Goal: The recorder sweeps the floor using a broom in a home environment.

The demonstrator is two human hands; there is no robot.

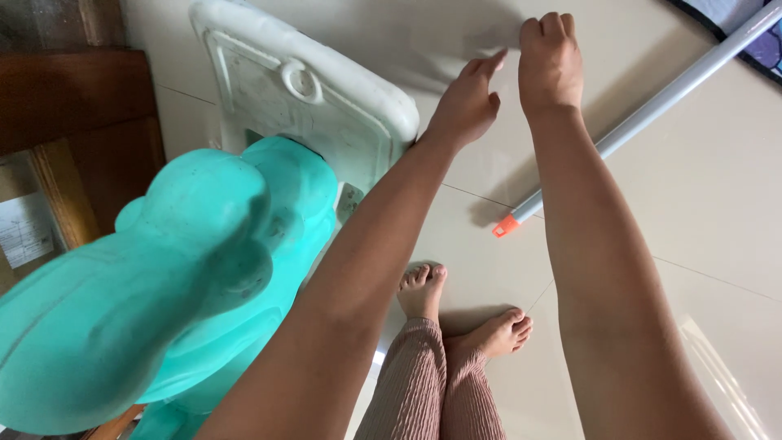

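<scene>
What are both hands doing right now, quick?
Left hand: open, fingers stretched, holding nothing, near the white plastic base.
Right hand: fingers curled shut, nothing visible in it.

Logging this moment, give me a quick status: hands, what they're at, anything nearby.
Left hand open, beside white plastic panel. Right hand curled, empty, above floor. Grey pole lies close by; teal toy at left.

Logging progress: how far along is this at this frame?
Done: nothing visibly finished. In hand: neither hand holds anything; left hand open by the white panel on the teal toy, right hand curled above the floor. Left: grey pole lies untouched on the tiles.
</scene>
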